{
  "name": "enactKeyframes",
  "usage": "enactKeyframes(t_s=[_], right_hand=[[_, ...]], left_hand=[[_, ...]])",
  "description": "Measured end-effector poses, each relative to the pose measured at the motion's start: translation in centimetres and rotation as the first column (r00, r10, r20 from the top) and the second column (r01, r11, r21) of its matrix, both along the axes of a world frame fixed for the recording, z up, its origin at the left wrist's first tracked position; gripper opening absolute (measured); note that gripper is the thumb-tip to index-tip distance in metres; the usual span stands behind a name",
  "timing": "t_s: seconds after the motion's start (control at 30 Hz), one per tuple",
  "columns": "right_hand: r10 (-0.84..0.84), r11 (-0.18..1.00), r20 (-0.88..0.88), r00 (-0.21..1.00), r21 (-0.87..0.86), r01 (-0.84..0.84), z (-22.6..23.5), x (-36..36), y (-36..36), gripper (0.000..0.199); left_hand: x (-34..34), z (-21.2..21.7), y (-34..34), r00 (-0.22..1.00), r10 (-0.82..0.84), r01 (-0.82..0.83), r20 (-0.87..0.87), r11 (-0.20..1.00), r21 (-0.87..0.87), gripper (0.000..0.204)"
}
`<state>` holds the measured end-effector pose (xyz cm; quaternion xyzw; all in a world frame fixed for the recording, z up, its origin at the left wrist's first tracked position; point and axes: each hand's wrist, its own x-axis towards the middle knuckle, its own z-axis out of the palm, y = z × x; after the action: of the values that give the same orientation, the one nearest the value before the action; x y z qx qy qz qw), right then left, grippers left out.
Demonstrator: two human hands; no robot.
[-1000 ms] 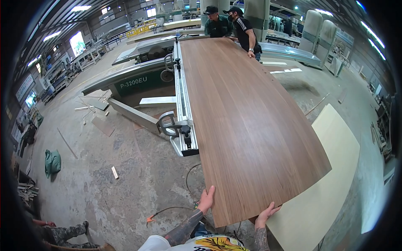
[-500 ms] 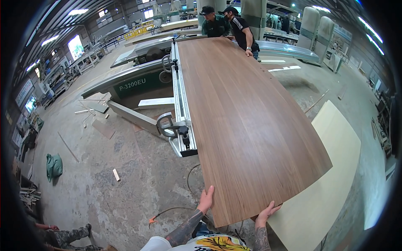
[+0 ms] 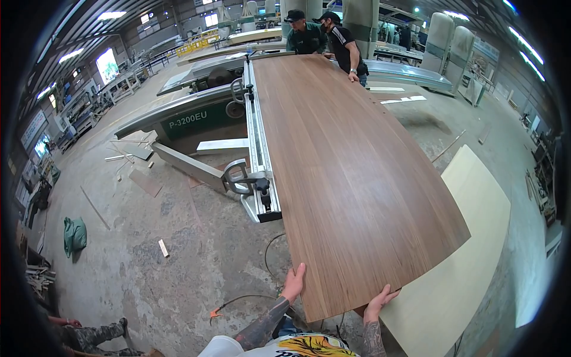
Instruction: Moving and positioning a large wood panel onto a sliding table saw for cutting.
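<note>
- Head view: the left hand (image 3: 293,282) clasps the near left corner of a large brown wood-veneer panel (image 3: 345,172), fingers laid flat along its edge.
- The right hand (image 3: 380,299) grips the panel's near edge, fingers curled over the top.
- The panel is long, straight-grained and lies flat on the sliding table saw (image 3: 253,143), its near end overhanging the concrete floor (image 3: 178,279).
- Two co-workers (image 3: 324,38) stand at the far end.
- A pale board (image 3: 470,262) lies on the floor to the right.

Bright overhead strip lights – sharp centre, fisheye-bent edges w/ dark rim.
</note>
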<state>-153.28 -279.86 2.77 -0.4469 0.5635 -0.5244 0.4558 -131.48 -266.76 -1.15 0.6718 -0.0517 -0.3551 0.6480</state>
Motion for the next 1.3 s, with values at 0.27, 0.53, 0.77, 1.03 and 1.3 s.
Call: enactKeyframes(t_s=[0.27, 0.53, 0.77, 1.03, 1.3], right_hand=[[-0.036, 0.999, 0.04, 0.999, 0.027, 0.035, 0.6, 0.5, 0.2, 0.073], [-0.004, 1.0, -0.079, 0.997, 0.009, 0.005, -1.0, -0.4, -0.2, 0.076], [-0.018, 1.0, -0.061, 0.998, 0.007, 0.018, -1.2, -0.5, -0.3, 0.076], [-0.01, 0.999, -0.066, 0.998, 0.048, 0.013, -3.1, -0.8, -0.9, 0.081], [-0.028, 0.999, -0.027, 0.999, 0.04, 0.029, -2.8, -0.7, -1.2, 0.08]], left_hand=[[0.0, 0.7, 0.0, 1.0, -0.005, 0.004, 0.01, 0.998, 0.061, 0.069], [-0.1, 1.8, 0.0, 1.0, 0.005, -0.003, -0.013, 0.995, 0.1, 0.071], [0.1, 0.5, 0.0, 1.0, -0.002, 0.002, -0.002, 0.995, 0.1, 0.072], [0.3, 0.6, -0.1, 0.999, -0.047, 0.047, 0.02, 0.999, -0.014, 0.063], [0.3, 1.5, -0.1, 0.993, -0.037, 0.032, -0.11, 0.998, -0.051, 0.066]])
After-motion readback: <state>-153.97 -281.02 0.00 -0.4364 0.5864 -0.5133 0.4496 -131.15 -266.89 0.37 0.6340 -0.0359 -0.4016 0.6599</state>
